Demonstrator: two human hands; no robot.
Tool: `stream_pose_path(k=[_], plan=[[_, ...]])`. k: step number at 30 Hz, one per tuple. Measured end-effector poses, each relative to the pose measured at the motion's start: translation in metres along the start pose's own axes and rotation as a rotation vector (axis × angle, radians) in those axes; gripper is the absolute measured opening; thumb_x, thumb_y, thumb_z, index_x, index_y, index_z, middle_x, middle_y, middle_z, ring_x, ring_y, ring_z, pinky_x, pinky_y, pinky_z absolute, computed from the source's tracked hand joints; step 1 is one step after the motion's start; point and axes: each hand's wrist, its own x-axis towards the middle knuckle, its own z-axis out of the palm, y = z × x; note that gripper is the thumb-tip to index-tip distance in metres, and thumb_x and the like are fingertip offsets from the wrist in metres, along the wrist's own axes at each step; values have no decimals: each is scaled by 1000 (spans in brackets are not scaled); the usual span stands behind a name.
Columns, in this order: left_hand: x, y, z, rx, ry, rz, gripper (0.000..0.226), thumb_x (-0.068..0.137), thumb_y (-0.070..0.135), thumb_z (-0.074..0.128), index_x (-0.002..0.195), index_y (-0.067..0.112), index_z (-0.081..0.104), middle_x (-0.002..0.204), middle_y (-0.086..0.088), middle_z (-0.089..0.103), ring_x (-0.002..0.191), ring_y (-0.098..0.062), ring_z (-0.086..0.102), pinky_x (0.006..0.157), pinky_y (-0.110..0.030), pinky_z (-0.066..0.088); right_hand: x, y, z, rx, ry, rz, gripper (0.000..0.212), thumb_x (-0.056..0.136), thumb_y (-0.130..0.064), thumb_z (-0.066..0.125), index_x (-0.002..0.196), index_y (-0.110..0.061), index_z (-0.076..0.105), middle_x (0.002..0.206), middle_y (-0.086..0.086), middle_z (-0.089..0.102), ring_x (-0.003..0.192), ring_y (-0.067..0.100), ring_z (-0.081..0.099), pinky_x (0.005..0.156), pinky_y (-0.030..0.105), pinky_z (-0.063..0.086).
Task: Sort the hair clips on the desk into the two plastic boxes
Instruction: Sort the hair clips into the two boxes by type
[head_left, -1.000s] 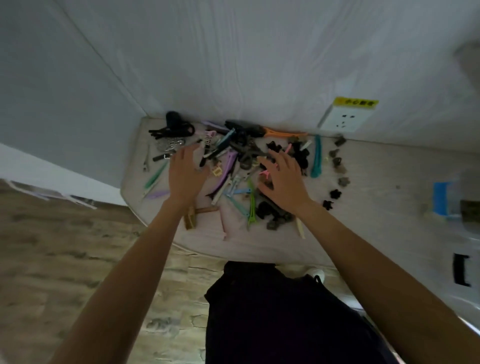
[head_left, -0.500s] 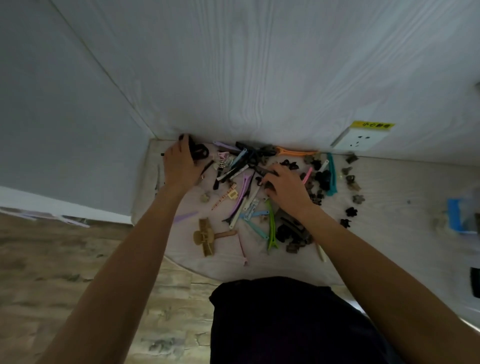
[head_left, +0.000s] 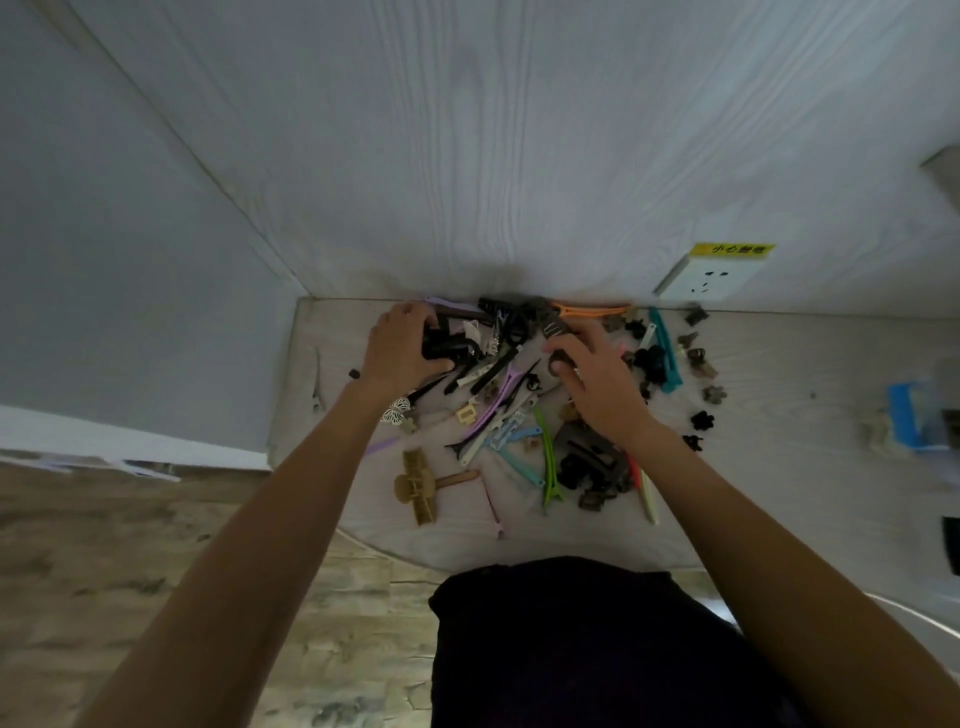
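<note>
A heap of hair clips (head_left: 511, 395) in many colours lies on the pale desk (head_left: 779, 467) against the wall. My left hand (head_left: 397, 348) curls around a bunch of black clips (head_left: 447, 345) at the back left of the heap. My right hand (head_left: 597, 374) rests on the middle of the heap, thumb and fingers pinching a small dark round clip (head_left: 558, 361). A tan claw clip (head_left: 415, 486) and a green clip (head_left: 548, 462) lie nearer the front edge. Small black flower clips (head_left: 701, 420) sit apart to the right. No plastic box is clearly recognisable.
A wall socket with a yellow label (head_left: 706, 273) is on the back wall at right. A blue and translucent object (head_left: 911, 421) stands at the desk's right side, blurred. The desk's left edge (head_left: 283, 395) drops to a wood-pattern floor (head_left: 130, 545).
My left hand has closed around the black clips at the back left and drawn them slightly toward the heap. My right hand moved a little further back and pinched a small dark clip.
</note>
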Motion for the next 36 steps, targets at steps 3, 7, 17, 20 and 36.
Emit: stream_pose_path(k=[3, 7, 17, 20, 36], plan=[[-5, 10, -6, 56, -8, 88, 49, 73, 29, 74, 109, 11, 45, 110, -10, 56, 93, -28, 56, 73, -35, 45, -6, -2, -10, 134, 100, 58, 21, 93, -4, 47, 107, -11, 61, 130, 15, 42, 105, 18, 54, 95, 26, 46], [-18, 33, -23, 201, 369, 411, 31, 78, 31, 57, 99, 8, 52, 91, -13, 61, 71, -28, 59, 61, -29, 41, -22, 0, -24, 242, 266, 210, 21, 93, -4, 48, 100, -8, 66, 133, 13, 42, 108, 2, 42, 94, 6, 36], [-44, 166, 22, -487, 115, 313, 53, 76, 26, 74, 120, 20, 46, 115, 2, 57, 105, -12, 55, 90, -24, 46, -86, 38, -85, 843, 343, 575, 21, 98, -10, 39, 99, -18, 58, 104, 7, 56, 92, 21, 59, 70, 22, 57], [-52, 231, 63, -704, 31, 203, 53, 78, 16, 73, 122, 14, 45, 107, 11, 54, 97, 4, 54, 89, -16, 43, -119, 53, -129, 1026, 423, 591, 22, 99, -17, 38, 94, -22, 59, 100, 3, 60, 86, 13, 61, 65, 20, 53], [-46, 510, 218, -552, -46, 285, 46, 79, 19, 69, 120, 10, 49, 116, -12, 53, 104, -23, 54, 83, -19, 39, -222, 256, -303, 539, 422, 732, 37, 88, -7, 59, 123, -6, 45, 97, -6, 52, 79, 11, 56, 61, 15, 53]])
